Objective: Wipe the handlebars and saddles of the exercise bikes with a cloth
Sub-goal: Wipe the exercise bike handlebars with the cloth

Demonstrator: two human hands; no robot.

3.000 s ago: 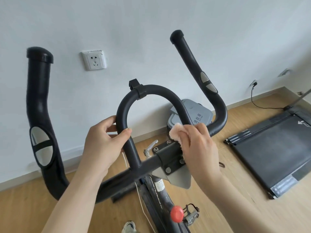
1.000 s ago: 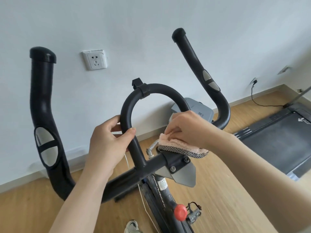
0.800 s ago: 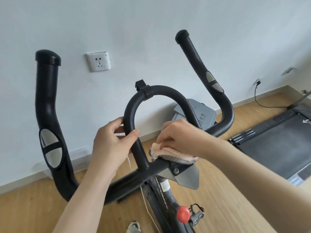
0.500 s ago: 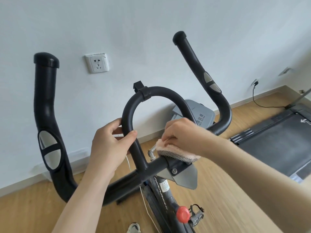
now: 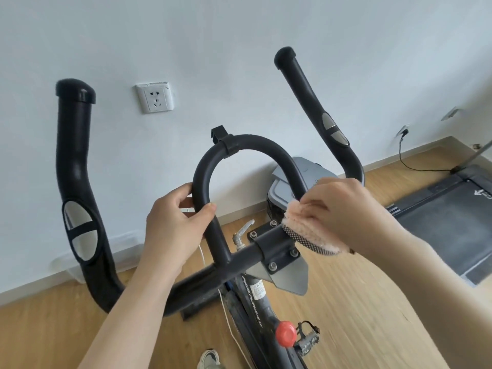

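Note:
The exercise bike's black handlebar (image 5: 77, 166) fills the view, with two upright horns and a centre loop (image 5: 247, 145). My left hand (image 5: 173, 225) grips the left leg of that loop. My right hand (image 5: 338, 206) presses a fluffy pink cloth (image 5: 306, 230) with a dark mesh edge against the crossbar, just right of the bolted clamp (image 5: 274, 249), at the foot of the loop's right leg. The saddle is out of view.
A white wall with a socket (image 5: 155, 98) stands close behind the bars. A black treadmill (image 5: 447, 217) lies on the wood floor at right, its cable plugged in near the corner. A grey housing (image 5: 306, 177), red knob (image 5: 285, 334) and pedal sit below.
My right hand has slid the cloth to the right along the crossbar, off the clamp and toward the right horn. My left hand keeps its grip on the loop.

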